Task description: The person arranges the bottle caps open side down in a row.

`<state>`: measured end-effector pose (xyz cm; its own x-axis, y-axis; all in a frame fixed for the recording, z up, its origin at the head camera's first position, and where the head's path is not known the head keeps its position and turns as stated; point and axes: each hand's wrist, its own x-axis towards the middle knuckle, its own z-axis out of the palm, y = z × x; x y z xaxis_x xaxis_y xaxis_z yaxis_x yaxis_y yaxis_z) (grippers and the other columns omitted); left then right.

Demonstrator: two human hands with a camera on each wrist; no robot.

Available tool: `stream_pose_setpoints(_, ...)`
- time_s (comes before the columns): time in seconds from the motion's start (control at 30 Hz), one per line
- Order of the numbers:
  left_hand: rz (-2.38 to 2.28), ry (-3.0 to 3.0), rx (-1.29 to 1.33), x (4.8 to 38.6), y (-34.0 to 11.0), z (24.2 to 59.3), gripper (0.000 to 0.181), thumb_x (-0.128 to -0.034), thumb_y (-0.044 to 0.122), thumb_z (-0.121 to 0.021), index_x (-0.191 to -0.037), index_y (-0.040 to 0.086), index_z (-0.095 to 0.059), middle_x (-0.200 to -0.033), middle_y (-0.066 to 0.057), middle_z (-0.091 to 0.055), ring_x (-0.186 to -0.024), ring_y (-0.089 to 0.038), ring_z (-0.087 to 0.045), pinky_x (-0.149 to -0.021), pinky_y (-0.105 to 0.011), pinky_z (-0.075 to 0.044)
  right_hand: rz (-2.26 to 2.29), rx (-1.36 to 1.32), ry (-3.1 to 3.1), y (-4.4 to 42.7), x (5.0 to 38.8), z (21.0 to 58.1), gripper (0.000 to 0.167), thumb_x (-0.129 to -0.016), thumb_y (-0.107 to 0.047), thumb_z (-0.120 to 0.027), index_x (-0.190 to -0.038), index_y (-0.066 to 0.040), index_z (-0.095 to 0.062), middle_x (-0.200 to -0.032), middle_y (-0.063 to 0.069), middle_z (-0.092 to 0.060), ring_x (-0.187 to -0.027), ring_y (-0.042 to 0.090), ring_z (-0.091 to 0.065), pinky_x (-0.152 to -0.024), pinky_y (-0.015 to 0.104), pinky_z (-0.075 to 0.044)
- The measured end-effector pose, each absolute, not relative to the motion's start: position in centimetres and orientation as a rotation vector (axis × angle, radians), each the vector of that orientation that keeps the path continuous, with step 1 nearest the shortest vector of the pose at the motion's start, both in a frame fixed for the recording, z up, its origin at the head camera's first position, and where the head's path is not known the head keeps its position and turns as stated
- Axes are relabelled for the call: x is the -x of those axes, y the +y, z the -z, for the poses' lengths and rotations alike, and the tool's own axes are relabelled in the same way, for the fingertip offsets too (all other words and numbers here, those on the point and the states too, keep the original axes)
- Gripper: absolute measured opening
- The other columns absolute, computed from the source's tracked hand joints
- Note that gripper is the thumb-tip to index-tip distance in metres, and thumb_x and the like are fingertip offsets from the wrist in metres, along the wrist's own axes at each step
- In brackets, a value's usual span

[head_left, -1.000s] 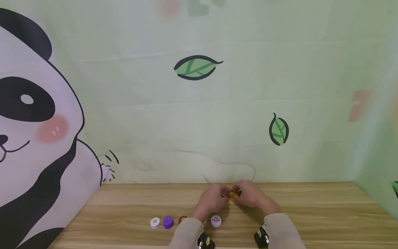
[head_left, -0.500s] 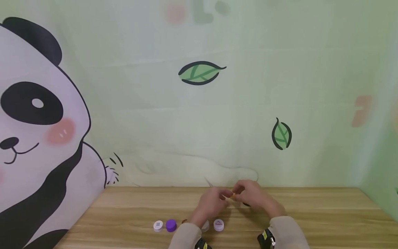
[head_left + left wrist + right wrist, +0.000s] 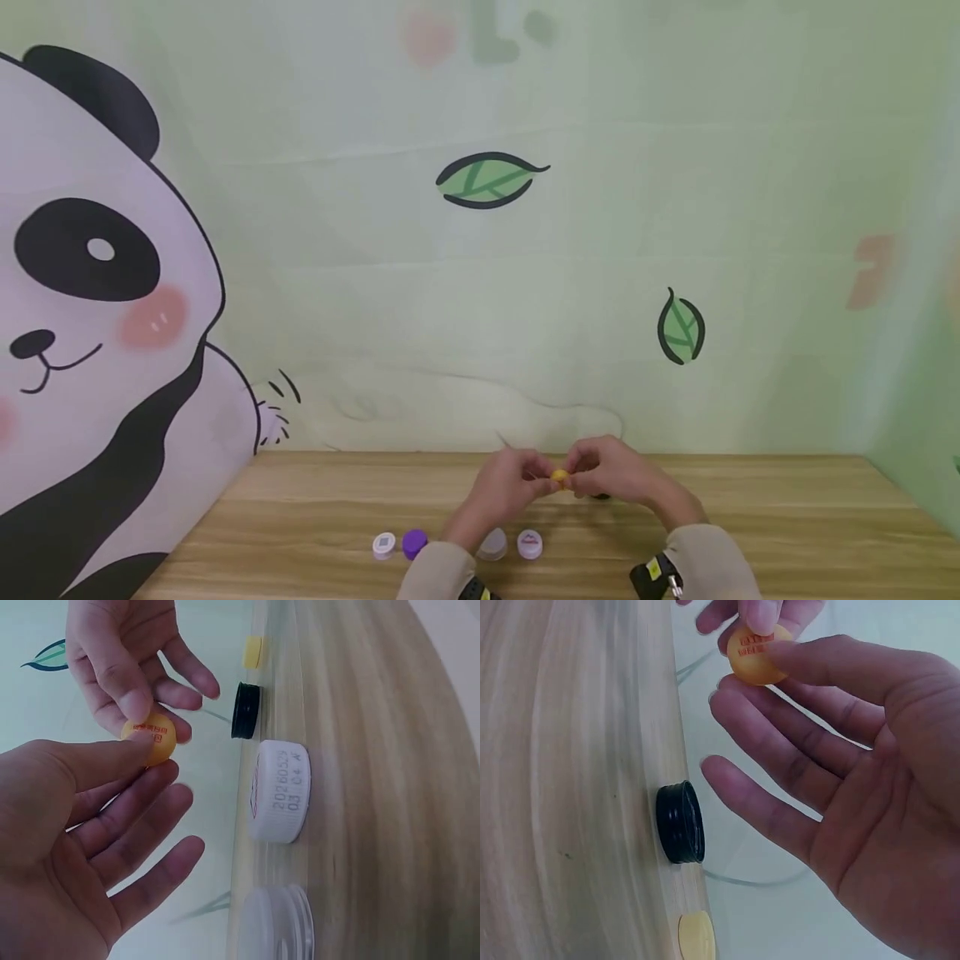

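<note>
Above the table, a round yellow-orange bottle cap (image 3: 559,476) is pinched from both sides. My left hand (image 3: 501,493) holds its left edge between thumb and fingers; my right hand (image 3: 617,473) holds the right edge the same way. Red printed characters show on the cap's face in both wrist views, where the thumbs cover part of it. The other fingers of the left hand (image 3: 97,825) and right hand (image 3: 840,742) are spread loosely. A black cap (image 3: 680,823) stands on the table below the hands, mostly hidden by the right hand in the head view.
Along the wooden table (image 3: 315,492) sit a white cap with a square print (image 3: 384,546), a purple cap (image 3: 415,543), a whitish translucent cap (image 3: 492,545) and a white printed cap (image 3: 529,544). Another yellow cap (image 3: 253,652) lies beyond the black one. A panda-print backdrop (image 3: 337,317) stands behind.
The yellow-orange cap has turned between the fingers, and the two hands have drawn slightly apart. A red-brown cap is now hidden behind the left arm. The head view has shifted a little.
</note>
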<state>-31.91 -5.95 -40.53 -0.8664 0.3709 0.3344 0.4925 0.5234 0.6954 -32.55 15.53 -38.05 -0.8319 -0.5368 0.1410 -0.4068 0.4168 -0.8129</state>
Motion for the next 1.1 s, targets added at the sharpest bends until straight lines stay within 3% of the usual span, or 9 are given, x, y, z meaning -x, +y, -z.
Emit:
stream_pose_setpoints(0.2,1.356,-2.597,0.782,31.68,-6.1,40.41,0.012,-0.0936,0.006,-0.081,-0.105,0.005,-0.076,-0.089,-0.001,-0.076,-0.073,-0.008,-0.067,-0.064,-0.024,-0.055,1.431,0.811,2.453,15.7,32.45,38.01,0.014,-0.096,0.001,-0.066,-0.108,0.007,-0.068,-0.093,0.01,-0.073,-0.082,0.026,-0.073,-0.08,0.053,-0.062)
stream_pose_setpoints(0.43,1.333,-2.559,0.855,31.63,-6.2,40.32,0.031,-0.0842,-0.003,-0.087,-0.111,0.009,-0.077,-0.088,-0.003,-0.077,-0.071,-0.011,-0.07,-0.065,-0.023,-0.056,1.45,0.764,2.45,15.79,32.17,37.76,0.017,-0.096,0.002,-0.063,-0.111,0.008,-0.066,-0.091,0.011,-0.073,-0.079,0.029,-0.074,-0.077,0.051,-0.063)
stream_pose_setpoints(0.67,1.275,-2.541,0.882,31.59,-6.25,40.46,0.031,-0.0829,0.001,-0.09,-0.11,0.01,-0.077,-0.086,0.0,-0.077,-0.069,-0.004,-0.066,-0.065,-0.022,-0.054,1.434,0.785,2.46,15.69,31.87,37.62,0.02,-0.093,0.002,-0.063,-0.112,0.008,-0.067,-0.091,0.012,-0.075,-0.077,0.03,-0.075,-0.075,0.053,-0.062)
stream_pose_setpoints(1.1,1.185,-2.65,0.883,31.64,-6.38,40.6,0.023,-0.083,0.011,-0.092,-0.1,0.011,-0.077,-0.084,0.007,-0.073,-0.074,-0.003,-0.065,-0.072,-0.024,-0.053,1.32,0.863,2.504,15.82,31.82,37.82,0.024,-0.086,0.0,-0.083,-0.106,0.002,-0.07,-0.093,0.005,-0.071,-0.087,0.02,-0.067,-0.076,0.034,-0.058)
